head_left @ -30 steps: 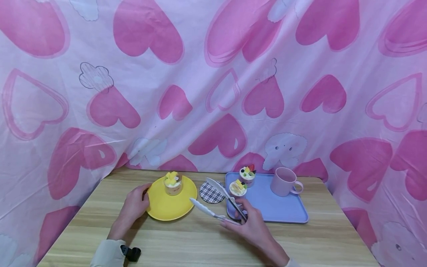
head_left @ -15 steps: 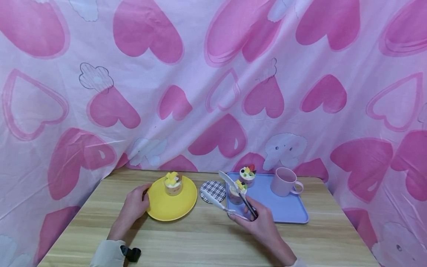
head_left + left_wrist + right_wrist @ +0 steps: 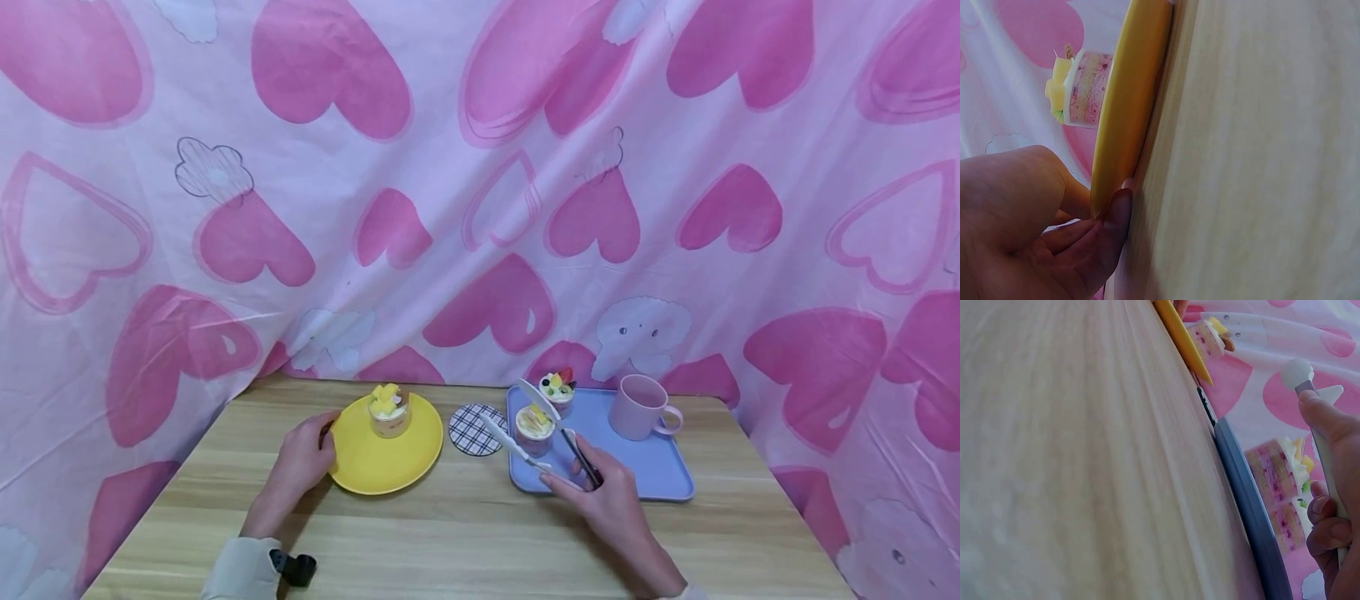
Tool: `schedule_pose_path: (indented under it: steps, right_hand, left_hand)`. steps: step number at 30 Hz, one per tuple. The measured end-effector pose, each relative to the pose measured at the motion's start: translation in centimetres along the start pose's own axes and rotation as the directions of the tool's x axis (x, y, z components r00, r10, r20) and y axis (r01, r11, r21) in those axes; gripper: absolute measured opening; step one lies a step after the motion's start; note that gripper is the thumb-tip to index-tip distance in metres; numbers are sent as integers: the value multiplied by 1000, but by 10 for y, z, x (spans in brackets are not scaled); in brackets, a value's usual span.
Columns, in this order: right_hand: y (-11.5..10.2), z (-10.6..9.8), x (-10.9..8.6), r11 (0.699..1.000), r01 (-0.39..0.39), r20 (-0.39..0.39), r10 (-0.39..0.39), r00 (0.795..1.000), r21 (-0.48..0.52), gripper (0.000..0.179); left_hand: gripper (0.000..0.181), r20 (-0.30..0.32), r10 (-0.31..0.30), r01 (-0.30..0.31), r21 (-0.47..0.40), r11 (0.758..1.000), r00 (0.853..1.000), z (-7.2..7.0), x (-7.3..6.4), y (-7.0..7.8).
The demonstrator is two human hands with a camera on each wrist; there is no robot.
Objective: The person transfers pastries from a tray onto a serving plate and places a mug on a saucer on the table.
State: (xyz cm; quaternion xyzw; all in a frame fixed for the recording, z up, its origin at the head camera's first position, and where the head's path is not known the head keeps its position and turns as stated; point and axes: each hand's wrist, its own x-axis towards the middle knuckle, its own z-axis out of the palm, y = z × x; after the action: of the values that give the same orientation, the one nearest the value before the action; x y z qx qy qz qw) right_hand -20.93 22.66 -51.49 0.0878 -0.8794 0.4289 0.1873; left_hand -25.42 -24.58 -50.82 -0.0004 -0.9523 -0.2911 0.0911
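Observation:
My left hand (image 3: pixel 302 458) pinches the left rim of a yellow plate (image 3: pixel 378 469), with fingertips under its edge in the left wrist view. A dessert cup (image 3: pixel 389 422) topped with yellow fruit stands at the plate's back. My right hand (image 3: pixel 618 504) holds a pair of tongs (image 3: pixel 542 402), their white-tipped arms spread apart. They hover over the left part of a blue tray (image 3: pixel 630 471), one arm on either side of the nearer dessert cup (image 3: pixel 533 437); contact cannot be told. Behind it stands another dessert cup (image 3: pixel 557 388) with a strawberry on top.
A pink mug (image 3: pixel 636 410) stands at the tray's back right. Between plate and tray lies a round checked coaster (image 3: pixel 472 432). All rest on a wooden table (image 3: pixel 420 542), backed by a pink heart-patterned cloth (image 3: pixel 450 183).
My right hand has moved to the right with the tongs, from over the coaster to about the nearer dessert cup on the tray. The left hand and plate have stayed in place.

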Motion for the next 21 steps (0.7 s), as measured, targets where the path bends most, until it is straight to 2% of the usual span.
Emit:
schedule_pose_path:
  steps: [4,11,21]
  right_hand:
    - [2,-1,1,1000,-19,-2,19,1000,-11,88]
    - [7,-2,3,995,-84,-18,83,996,-56,89]
    - [11,-4,5,976,-163,-7,164,986,-145,91]
  left_hand:
    - [44,13,-20,20,4,1000,1000,-2,0,1]
    - [43,-10,9,-9,6,1000,1000,-1,1,0]
    - [43,-15,14,-14,6,1000,1000,0,1,-1]
